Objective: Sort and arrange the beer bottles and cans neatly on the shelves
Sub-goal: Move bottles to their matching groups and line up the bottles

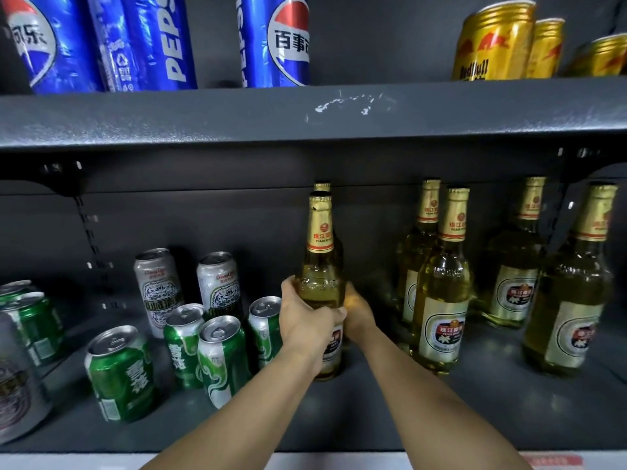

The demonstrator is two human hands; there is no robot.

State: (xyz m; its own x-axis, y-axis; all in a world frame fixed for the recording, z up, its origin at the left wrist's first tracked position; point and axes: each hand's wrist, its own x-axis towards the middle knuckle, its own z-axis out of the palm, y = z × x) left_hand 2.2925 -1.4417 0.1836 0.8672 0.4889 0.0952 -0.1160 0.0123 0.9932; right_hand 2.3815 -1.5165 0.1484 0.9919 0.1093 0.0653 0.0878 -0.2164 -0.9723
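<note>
While both forearms reach up from the bottom of the view toward the lower shelf [390, 418], the scene runs from cans on the left to bottles on the right. At the far left stand a silver can [17, 378], partly cut off by the frame, and green cans [37, 320] behind it. Next comes a green can [118, 373] standing alone, then a cluster of three green cans [222, 357] close together, with two tall silver cans [157, 288] upright behind them. The left hand [305, 325] comes in just right of that cluster, its fingers curled round the body of a beer bottle [320, 266] that stands upright near the middle of the shelf, gold foil on its neck and pale liquid inside. A second bottle [322, 185] stands directly behind it, only its cap and a sliver of its side showing. The right hand [356, 312] lies on the bottle's far right side, partly hidden; it seems to hold one of the two bottles, but which one cannot be told. Further right stand four more bottles [442, 300] of the same kind, in two pairs, all upright. On the upper shelf [305, 117] blue Pepsi cans [274, 39] stand at the left and gold cans [492, 42] at the right.
</note>
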